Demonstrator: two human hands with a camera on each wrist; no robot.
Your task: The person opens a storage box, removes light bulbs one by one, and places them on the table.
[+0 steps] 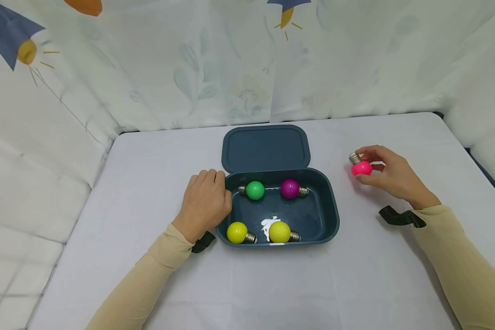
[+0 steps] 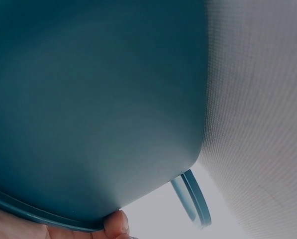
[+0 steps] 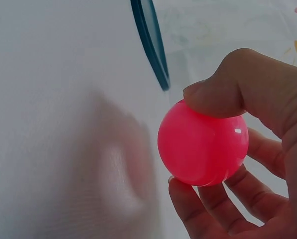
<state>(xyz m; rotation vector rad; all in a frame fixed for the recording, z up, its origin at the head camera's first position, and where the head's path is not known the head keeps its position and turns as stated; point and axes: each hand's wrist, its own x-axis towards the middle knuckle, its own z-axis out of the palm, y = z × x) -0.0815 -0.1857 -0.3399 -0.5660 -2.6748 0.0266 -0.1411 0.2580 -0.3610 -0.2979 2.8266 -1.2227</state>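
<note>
A pink light bulb (image 1: 361,168) is pinched in my right hand (image 1: 393,176), off to the right of the box, with its metal screw base tilted up. In the right wrist view the thumb (image 3: 218,97) presses one side of the bulb (image 3: 203,144) and fingertips touch the opposite side. My left hand (image 1: 206,199) grips the left rim of a dark blue box (image 1: 333,215); the left wrist view shows the box's outer wall (image 2: 98,109) with fingers at its rim. Inside lie a green bulb (image 1: 255,190), a purple bulb (image 1: 290,188), a yellow bulb (image 1: 237,233) and a dimpled yellow bulb (image 1: 279,232).
The dark blue lid (image 1: 266,147) lies flat behind the box, at its back rim. A white cloth covers the table (image 1: 280,288). Patterned curtain (image 1: 231,64) hangs along the table's back edge. Black straps (image 1: 400,216) show near both wrists.
</note>
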